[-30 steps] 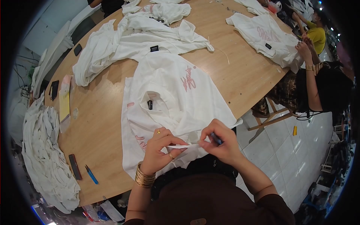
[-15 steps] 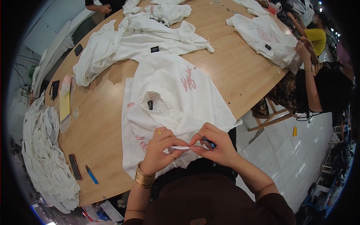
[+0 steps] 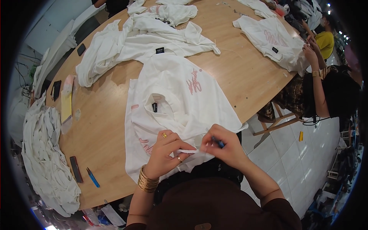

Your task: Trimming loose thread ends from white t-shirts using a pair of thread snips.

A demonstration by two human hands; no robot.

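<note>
A white shirt (image 3: 176, 80) with pink lettering lies in front of me, its collar and dark neck label facing up. My left hand (image 3: 167, 153) pinches a folded edge of it between thumb and fingers, close to my body. Just right of that edge is my right hand (image 3: 226, 147), apart from the fold, its fingertips smeared by motion. A small dark blue tool (image 3: 218, 142) is tucked in its curled fingers; most of it is hidden.
Blue thread snips (image 3: 92, 177) and a dark, red-edged bar (image 3: 76, 169) lie at the left. White garments are heaped (image 3: 50, 161) at the table's left edge, with more white shirts (image 3: 153, 38) beyond. At right, a seated person handles another white shirt (image 3: 270, 38).
My right hand has drawn away to the right from the pinched edge, where its fingertips met the left hand's. The left hand keeps its pinch, nearly still.
</note>
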